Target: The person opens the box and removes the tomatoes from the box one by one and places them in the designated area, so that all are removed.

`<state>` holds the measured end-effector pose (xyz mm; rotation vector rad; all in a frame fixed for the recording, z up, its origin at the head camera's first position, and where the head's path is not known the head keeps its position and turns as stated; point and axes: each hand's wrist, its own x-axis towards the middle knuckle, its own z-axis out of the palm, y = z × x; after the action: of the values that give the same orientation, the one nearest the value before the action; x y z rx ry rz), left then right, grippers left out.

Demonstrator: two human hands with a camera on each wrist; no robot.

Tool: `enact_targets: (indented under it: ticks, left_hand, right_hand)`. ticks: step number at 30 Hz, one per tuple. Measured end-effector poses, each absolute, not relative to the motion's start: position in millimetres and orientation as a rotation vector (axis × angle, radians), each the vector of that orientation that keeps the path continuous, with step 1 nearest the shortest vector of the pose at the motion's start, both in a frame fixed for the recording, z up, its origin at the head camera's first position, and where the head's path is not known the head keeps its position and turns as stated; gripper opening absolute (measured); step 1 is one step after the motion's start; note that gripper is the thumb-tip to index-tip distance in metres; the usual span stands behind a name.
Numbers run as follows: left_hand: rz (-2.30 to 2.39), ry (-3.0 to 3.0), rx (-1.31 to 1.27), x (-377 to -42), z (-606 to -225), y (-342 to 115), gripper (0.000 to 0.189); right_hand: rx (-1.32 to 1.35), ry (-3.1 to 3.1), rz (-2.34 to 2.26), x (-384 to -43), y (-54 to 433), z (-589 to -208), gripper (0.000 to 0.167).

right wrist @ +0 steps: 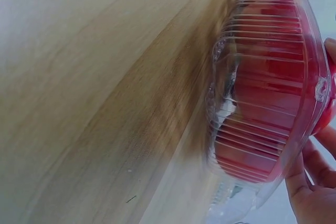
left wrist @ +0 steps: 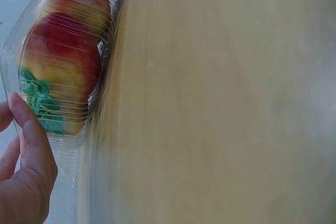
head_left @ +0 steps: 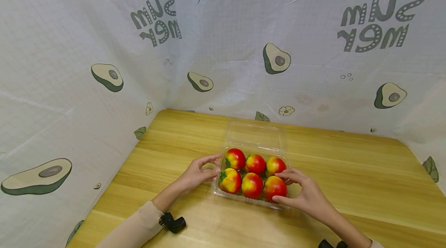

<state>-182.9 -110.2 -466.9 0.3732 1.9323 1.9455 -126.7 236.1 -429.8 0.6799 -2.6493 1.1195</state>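
A clear plastic clamshell box [head_left: 251,198] sits on the table with its lid [head_left: 255,134] folded back. Inside are two rows of round red-and-yellow fruits [head_left: 252,185], some with green leaves at the stem end. My left hand [head_left: 195,174] touches the box's left rim, thumb and forefinger spread apart; the left wrist view shows a fingertip against that rim. My right hand [head_left: 306,194] grips the front right fruit [head_left: 275,188] between thumb and fingers. In the right wrist view, a fruit [right wrist: 332,98] bulges above the rim between finger and thumb.
The wooden table [head_left: 188,134] extends on both sides of the box. A white curtain [head_left: 237,47] printed with avocados hangs behind and to the left. Black wrist mounts [head_left: 173,223] sit on both forearms.
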Motion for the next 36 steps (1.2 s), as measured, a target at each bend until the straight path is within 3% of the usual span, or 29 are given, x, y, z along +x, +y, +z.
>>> enact_targets:
  ticks: [36]
  left_hand:
    - [1.965,1.913,0.344,-181.9,-466.2,-109.6,0.054]
  right_hand:
    - [0.661,-2.558,1.338,-124.8,243.3,-426.0,0.047]
